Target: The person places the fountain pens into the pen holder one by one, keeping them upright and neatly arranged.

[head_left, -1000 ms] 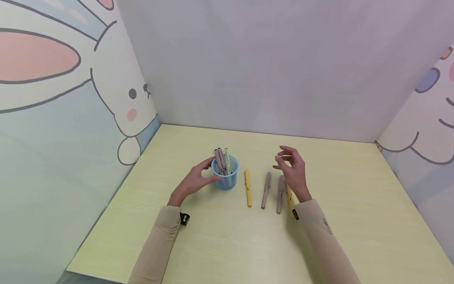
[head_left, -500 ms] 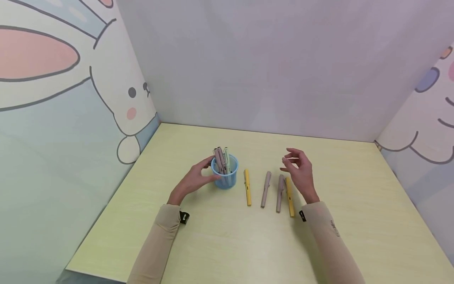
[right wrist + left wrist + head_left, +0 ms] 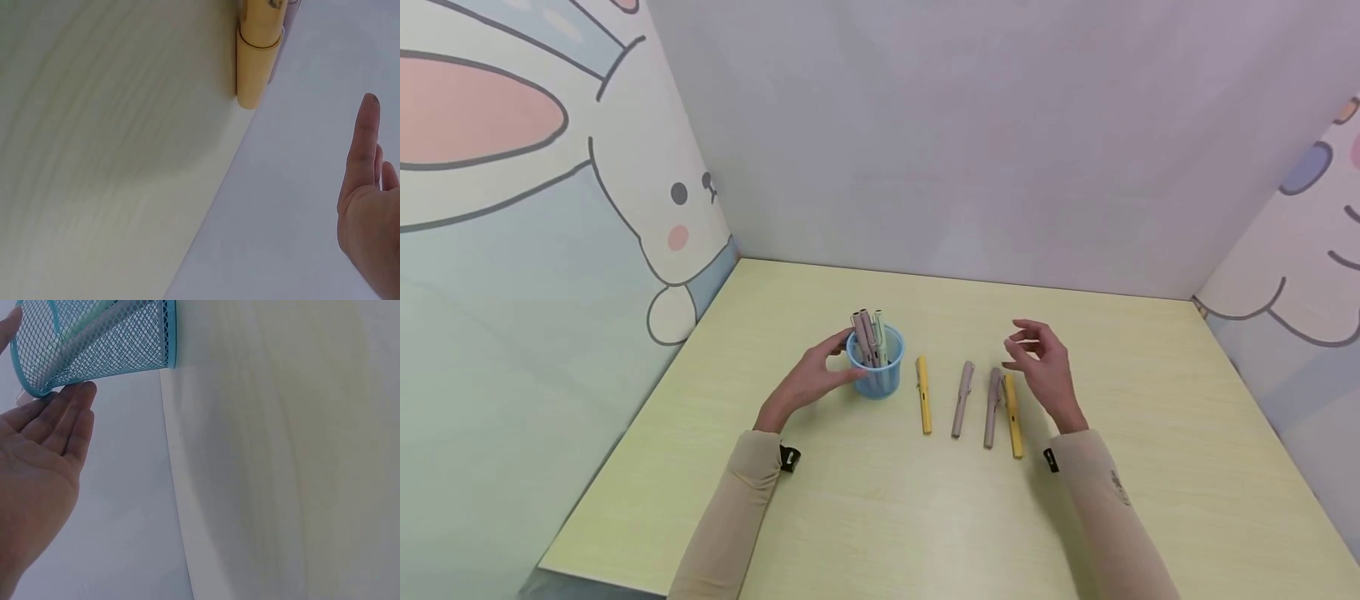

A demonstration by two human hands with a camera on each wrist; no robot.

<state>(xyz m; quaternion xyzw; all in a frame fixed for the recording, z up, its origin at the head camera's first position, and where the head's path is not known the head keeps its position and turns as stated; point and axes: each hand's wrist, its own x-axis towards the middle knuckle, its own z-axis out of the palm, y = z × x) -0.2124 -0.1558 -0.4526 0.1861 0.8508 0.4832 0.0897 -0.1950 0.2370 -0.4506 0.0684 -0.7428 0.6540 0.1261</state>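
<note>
A blue mesh pen cup [image 3: 880, 383] stands upright on the table, holding several capped pens, mauve pens [image 3: 863, 337] and a pale green pen [image 3: 881, 333]. My left hand [image 3: 811, 379] holds the cup from its left side, thumb in front and fingers behind. In the left wrist view, fingertips [image 3: 81, 394] touch the mesh cup [image 3: 125, 344] near its rim. My right hand [image 3: 1043, 367] hovers with loosely bent fingers and nothing in them, right of a yellow pen [image 3: 1013, 417]. That yellow pen [image 3: 256, 69] also shows in the right wrist view, apart from the hand [image 3: 369, 187].
Beside the right yellow pen lie a mauve pen [image 3: 992, 408] and another mauve pen [image 3: 962, 400]. Another yellow pen [image 3: 924, 396] lies nearest the cup. Panels with cartoon animals [image 3: 677, 192] and a plain back panel [image 3: 940, 167] border the pale table [image 3: 880, 517].
My right hand has moved right and slightly toward me, uncovering the right yellow pen. The left hand and the cup have kept their place.
</note>
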